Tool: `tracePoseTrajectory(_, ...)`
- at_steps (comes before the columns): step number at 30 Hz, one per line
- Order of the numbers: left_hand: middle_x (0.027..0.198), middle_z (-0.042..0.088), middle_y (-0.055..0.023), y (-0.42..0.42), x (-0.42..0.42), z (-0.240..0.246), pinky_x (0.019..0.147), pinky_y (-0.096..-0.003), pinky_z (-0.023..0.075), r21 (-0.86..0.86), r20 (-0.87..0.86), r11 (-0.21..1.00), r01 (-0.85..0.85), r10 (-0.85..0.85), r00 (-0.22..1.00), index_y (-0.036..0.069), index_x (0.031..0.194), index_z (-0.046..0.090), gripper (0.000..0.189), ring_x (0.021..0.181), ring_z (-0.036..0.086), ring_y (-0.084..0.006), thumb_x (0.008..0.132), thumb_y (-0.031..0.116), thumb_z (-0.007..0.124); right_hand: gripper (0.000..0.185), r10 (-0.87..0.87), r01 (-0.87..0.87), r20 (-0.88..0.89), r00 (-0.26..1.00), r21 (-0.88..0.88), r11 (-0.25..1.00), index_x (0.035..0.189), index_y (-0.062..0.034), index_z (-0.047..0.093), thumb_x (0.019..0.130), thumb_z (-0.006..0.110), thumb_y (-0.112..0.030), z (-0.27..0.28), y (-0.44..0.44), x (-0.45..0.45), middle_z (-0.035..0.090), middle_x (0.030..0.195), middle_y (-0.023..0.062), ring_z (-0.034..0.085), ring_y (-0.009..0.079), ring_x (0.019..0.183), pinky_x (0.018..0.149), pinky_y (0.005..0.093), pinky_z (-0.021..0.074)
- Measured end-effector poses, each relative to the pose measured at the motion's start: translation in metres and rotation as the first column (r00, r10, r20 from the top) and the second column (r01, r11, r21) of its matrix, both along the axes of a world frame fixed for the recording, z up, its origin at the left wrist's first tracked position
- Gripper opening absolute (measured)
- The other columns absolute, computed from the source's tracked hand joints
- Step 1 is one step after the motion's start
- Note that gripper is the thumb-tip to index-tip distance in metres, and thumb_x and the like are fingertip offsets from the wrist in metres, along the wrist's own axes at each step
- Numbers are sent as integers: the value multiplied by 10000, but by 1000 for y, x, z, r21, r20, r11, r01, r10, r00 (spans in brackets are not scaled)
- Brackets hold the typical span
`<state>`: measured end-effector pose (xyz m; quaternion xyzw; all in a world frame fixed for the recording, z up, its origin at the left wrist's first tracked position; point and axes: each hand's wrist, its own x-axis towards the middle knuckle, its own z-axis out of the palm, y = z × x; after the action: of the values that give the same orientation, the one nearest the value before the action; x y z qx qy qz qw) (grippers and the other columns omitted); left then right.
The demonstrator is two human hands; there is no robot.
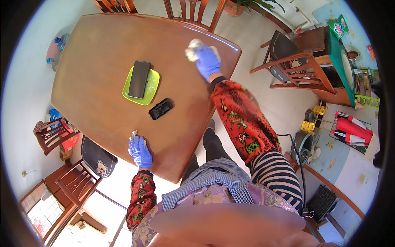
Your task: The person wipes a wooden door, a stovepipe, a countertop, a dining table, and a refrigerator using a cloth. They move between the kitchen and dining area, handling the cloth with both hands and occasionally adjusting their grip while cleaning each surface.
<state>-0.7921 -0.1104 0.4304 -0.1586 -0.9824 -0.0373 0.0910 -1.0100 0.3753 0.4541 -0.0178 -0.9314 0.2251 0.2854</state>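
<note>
My right hand [207,60], in a blue glove, presses a crumpled whitish cloth [193,51] on the brown wooden table [101,46] near its far right corner. Near the table's front left edge lies my left hand [140,152], gloved too, on a small pale cloth [135,134] that is mostly hidden under the fingers; whether they grip it I cannot tell. Between the hands stands a lime-green plate [150,88] with a black smartphone [139,79] lying across its left part. A small black plastic tray or holder [161,109] rests nearer to me, right of the plate.
Wooden chairs stand beyond the table [197,14], at its left [52,136], at the lower left [77,182] and at the right [296,69]. A potted plant [235,7] is behind the far edge. A black cable [297,154] hangs beside my right arm.
</note>
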Motion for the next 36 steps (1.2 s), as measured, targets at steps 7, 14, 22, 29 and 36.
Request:
tracePoseTrajectory(7,1502,477,-109,-9,-1,-1,1171,-568,268,36,-66,997,66,-63,996,117,1378,558,437,1449,355,-408,945,177,557,340,484,-486,51,874,81,870,1127,-147,651,797,671,-67,14,-36,135,660,1193,78,637,302,1091,1003,416,489)
tracePoseTrajectory(14,1530,455,-133,-22,-7,-1,1186,-568,251,-29,-19,998,59,-60,998,105,1437,504,438,1468,332,-411,1010,200,490,433,-20,26,175,984,-32,999,1295,-102,587,865,550,-138,-14,95,77,617,1239,200,579,410,1140,1008,457,468)
tracePoseTrajectory(22,1537,452,-122,-27,-32,-4,1172,-564,271,-29,-41,994,103,-104,994,115,1441,486,420,1472,335,-396,1036,225,475,128,33,-56,-121,992,-197,979,973,-128,680,936,559,-149,0,-11,69,694,946,120,632,336,840,752,417,477)
tracePoseTrajectory(29,1510,482,-129,-33,-51,-8,1155,-543,327,-60,-113,990,125,-131,985,101,1403,523,363,1430,398,-397,1056,201,480,345,467,-466,2,884,-62,883,1185,-187,670,845,647,-128,-18,-85,185,645,1239,52,619,261,1165,1019,400,482)
tracePoseTrajectory(36,1546,455,-179,-13,-61,19,1170,-433,354,215,149,936,-279,250,957,-28,1360,559,373,1407,424,-395,1072,177,439,427,-160,184,99,982,-321,929,1272,-142,647,859,585,-52,-62,80,208,639,1264,111,595,341,1166,1028,428,468)
